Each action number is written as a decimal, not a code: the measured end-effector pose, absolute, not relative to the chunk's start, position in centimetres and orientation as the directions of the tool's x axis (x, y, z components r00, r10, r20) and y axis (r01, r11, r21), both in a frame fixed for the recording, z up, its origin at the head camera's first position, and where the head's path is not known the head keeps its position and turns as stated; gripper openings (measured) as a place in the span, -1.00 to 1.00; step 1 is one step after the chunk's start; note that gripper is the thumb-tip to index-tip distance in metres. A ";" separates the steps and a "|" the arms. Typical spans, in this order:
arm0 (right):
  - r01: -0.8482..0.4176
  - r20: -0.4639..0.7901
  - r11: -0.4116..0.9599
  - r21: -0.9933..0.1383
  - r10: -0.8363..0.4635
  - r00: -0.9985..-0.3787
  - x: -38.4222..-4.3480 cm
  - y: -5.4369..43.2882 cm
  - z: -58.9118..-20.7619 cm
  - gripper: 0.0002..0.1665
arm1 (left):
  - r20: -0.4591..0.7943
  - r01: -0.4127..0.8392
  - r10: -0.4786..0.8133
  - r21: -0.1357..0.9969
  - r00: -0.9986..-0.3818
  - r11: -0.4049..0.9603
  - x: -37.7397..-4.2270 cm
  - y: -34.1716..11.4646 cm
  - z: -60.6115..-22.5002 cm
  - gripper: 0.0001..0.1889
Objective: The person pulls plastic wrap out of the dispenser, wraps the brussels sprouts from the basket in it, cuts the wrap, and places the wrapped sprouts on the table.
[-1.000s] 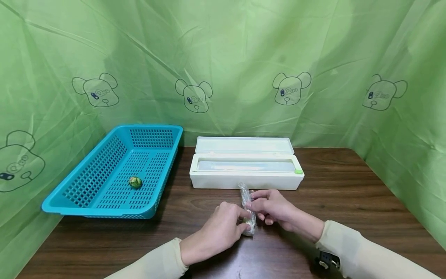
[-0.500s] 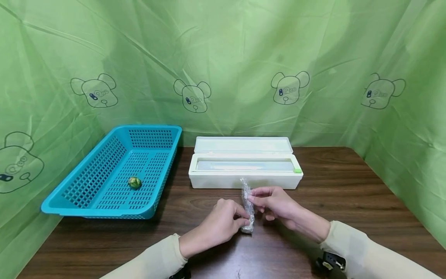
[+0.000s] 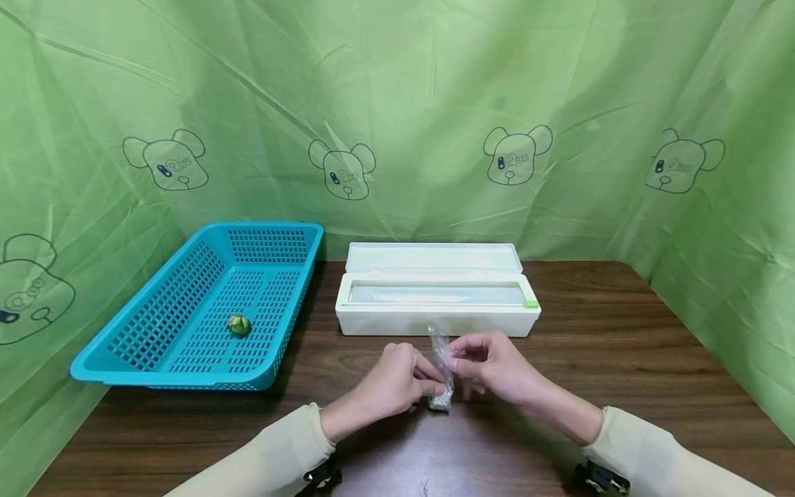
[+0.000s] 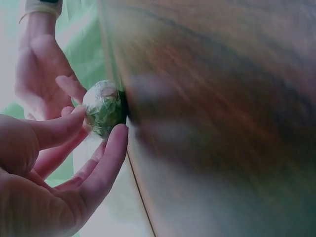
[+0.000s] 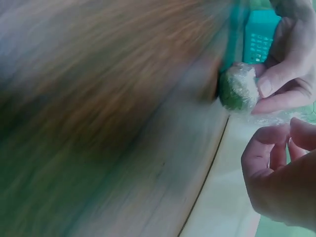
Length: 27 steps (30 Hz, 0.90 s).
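Note:
A Brussels sprout [image 4: 104, 109] wrapped in clear plastic film is held low over the table in front of me. My left hand [image 3: 393, 381] pinches it between thumb and fingers. From the sprout, a crumpled tail of plastic wrap [image 3: 438, 345] stretches away from me toward the white box. My right hand [image 3: 504, 366] pinches the side of that tail with thumb and index finger. In the right wrist view, green leaf of the sprout shows through the shiny film, and the right hand's other fingers are curled.
At left stands a blue plastic basket [image 3: 180, 378], with an unwrapped Brussels sprout [image 3: 239, 325] on its floor. Behind my hands sits a white wrap dispenser box [image 3: 435, 323], its lid [image 3: 435, 258] raised and a green slider [image 3: 531, 304] at its right end. Green curtains surround the table.
Both hands have shifted slightly while staying on the wrapped sprout. The right fingers moved along the film tail and the right forearm swung a little to the right.

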State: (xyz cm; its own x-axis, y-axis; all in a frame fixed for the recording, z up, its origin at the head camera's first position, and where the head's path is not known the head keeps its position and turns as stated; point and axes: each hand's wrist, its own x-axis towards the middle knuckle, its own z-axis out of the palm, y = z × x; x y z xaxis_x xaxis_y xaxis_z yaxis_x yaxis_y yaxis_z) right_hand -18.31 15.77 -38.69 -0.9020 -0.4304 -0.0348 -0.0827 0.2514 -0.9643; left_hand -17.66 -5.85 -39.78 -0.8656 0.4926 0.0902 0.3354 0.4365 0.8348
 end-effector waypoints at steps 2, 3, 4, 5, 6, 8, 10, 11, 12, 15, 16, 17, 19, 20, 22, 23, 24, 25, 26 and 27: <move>-0.184 0.039 0.286 -0.940 -0.446 -0.894 -18.2 15.9 -38.9 -0.87 | 0.096 0.343 0.499 0.835 -0.861 0.430 -17.8 -6.0 -39.8 -0.93; -0.238 0.080 0.300 -0.924 -0.455 -0.887 -18.2 15.9 -39.0 -0.89 | 0.102 0.349 0.501 0.834 -0.860 0.429 -17.8 -6.0 -39.9 -0.93; -0.283 0.117 0.308 -0.908 -0.462 -0.879 -18.2 15.9 -39.2 -0.91 | 0.105 0.350 0.501 0.834 -0.859 0.426 -17.9 -6.1 -39.9 -0.93; -0.328 0.155 0.316 -0.890 -0.467 -0.870 -18.2 16.0 -39.3 -0.92 | 0.107 0.351 0.501 0.835 -0.859 0.424 -18.0 -6.1 -39.9 -0.92; -0.367 0.190 0.319 -0.874 -0.471 -0.861 -18.2 16.0 -39.4 -0.92 | 0.108 0.350 0.500 0.836 -0.859 0.422 -18.0 -6.1 -40.0 -0.92; -0.417 0.238 0.318 -0.851 -0.475 -0.847 -18.1 16.0 -39.6 -0.91 | 0.102 0.339 0.495 0.843 -0.863 0.417 -18.1 -6.2 -40.1 -0.91; -0.451 0.271 0.311 -0.836 -0.482 -0.834 -18.0 15.9 -39.7 -0.86 | 0.087 0.317 0.482 0.850 -0.872 0.420 -18.2 -6.2 -40.1 -0.91; -0.471 0.288 0.310 -0.826 -0.487 -0.825 -17.9 15.9 -39.7 -0.83 | 0.083 0.311 0.474 0.850 -0.877 0.425 -18.2 -6.2 -40.1 -0.92; -0.493 0.306 0.308 -0.813 -0.495 -0.813 -17.8 15.9 -39.7 -0.79 | 0.084 0.310 0.465 0.844 -0.881 0.437 -18.2 -6.2 -40.1 -0.92; -0.572 0.367 0.302 -0.763 -0.525 -0.768 -17.4 15.8 -39.7 -0.63 | 0.085 0.305 0.427 0.822 -0.900 0.481 -18.2 -6.1 -40.1 -0.90; -0.599 0.389 0.295 -0.744 -0.539 -0.748 -17.3 15.7 -39.7 -0.59 | 0.087 0.305 0.414 0.813 -0.906 0.496 -18.2 -6.1 -40.0 -0.88; -0.632 0.416 0.284 -0.721 -0.551 -0.723 -17.1 15.7 -39.7 -0.55 | 0.089 0.303 0.405 0.809 -0.910 0.503 -18.2 -6.1 -40.0 -0.85; -0.681 0.456 0.258 -0.685 -0.578 -0.677 -16.9 15.7 -39.8 -0.49 | 0.084 0.293 0.394 0.811 -0.915 0.507 -18.2 -6.2 -39.9 -0.80; -0.702 0.471 0.248 -0.667 -0.590 -0.656 -16.7 15.7 -39.9 -0.48 | 0.081 0.291 0.395 0.810 -0.915 0.509 -18.2 -6.2 -39.9 -0.78; -0.741 0.499 0.232 -0.630 -0.610 -0.616 -16.4 15.7 -40.0 -0.49 | 0.083 0.308 0.413 0.799 -0.907 0.516 -18.3 -6.2 -39.8 -0.74; -0.758 0.511 0.233 -0.609 -0.615 -0.600 -16.2 15.8 -40.1 -0.49 | 0.083 0.319 0.426 0.792 -0.901 0.521 -18.3 -6.3 -39.8 -0.73; -0.770 0.517 0.239 -0.591 -0.620 -0.590 -16.1 15.8 -40.2 -0.50 | 0.085 0.335 0.439 0.779 -0.894 0.531 -18.3 -6.2 -39.8 -0.73; -0.781 0.525 0.248 -0.573 -0.621 -0.582 -16.0 15.8 -40.3 -0.51 | 0.089 0.355 0.454 0.761 -0.887 0.544 -18.2 -6.2 -39.7 -0.74; -0.793 0.535 0.253 -0.554 -0.621 -0.572 -15.9 15.9 -40.4 -0.52 | 0.096 0.377 0.467 0.741 -0.879 0.556 -18.1 -6.2 -39.6 -0.75; -0.801 0.543 0.258 -0.539 -0.620 -0.566 -15.8 15.9 -40.5 -0.53 | 0.103 0.395 0.478 0.724 -0.872 0.565 -18.0 -6.2 -39.6 -0.75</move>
State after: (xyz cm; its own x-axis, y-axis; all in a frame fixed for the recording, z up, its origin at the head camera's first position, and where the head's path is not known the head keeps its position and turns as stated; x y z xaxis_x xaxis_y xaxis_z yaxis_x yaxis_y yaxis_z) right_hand -15.79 15.89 -40.51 -0.5656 -0.6204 0.5433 -0.8015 0.2585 -0.5392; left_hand -18.04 -6.19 -39.61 -0.8722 0.4782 0.1030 0.3954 0.5654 0.7238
